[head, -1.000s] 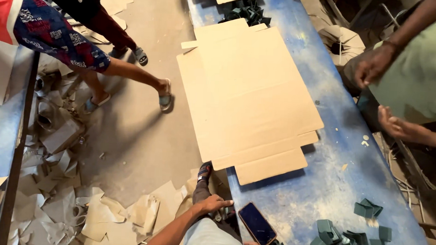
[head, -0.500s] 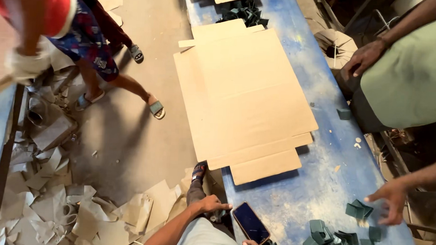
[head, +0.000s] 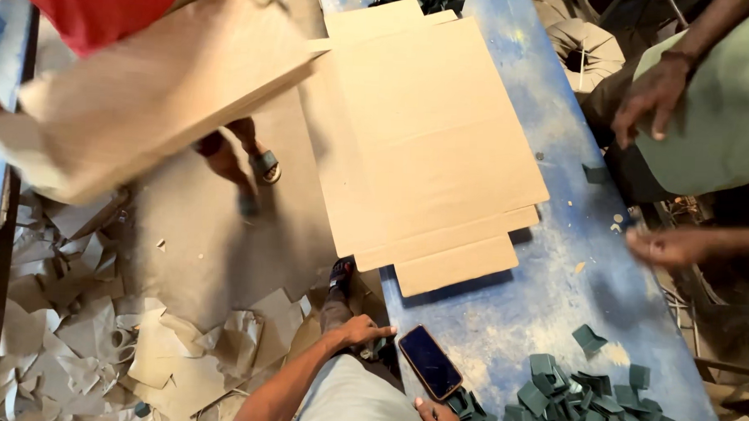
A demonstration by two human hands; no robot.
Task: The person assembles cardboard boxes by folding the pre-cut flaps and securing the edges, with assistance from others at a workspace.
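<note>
The left hand [head: 362, 329] rests fingers loosely spread at the edge of the blue table [head: 545, 308]; the right hand [head: 435, 413], fingers mostly hidden, sits just beside a dark phone [head: 430, 362]. Flat, tan cardboard sheet [head: 426, 146] lies beyond; green pieces [head: 579, 400] heap nearby; scraps [head: 96, 342] litter the floor.

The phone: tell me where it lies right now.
In the head view the dark phone lies flat near the bottom edge of the blue table, between the person's left hand and right hand, left of the pile of green pieces.

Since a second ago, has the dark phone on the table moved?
No. The phone keeps its spot on the blue table, just below the flat cardboard's lower flap.
</note>
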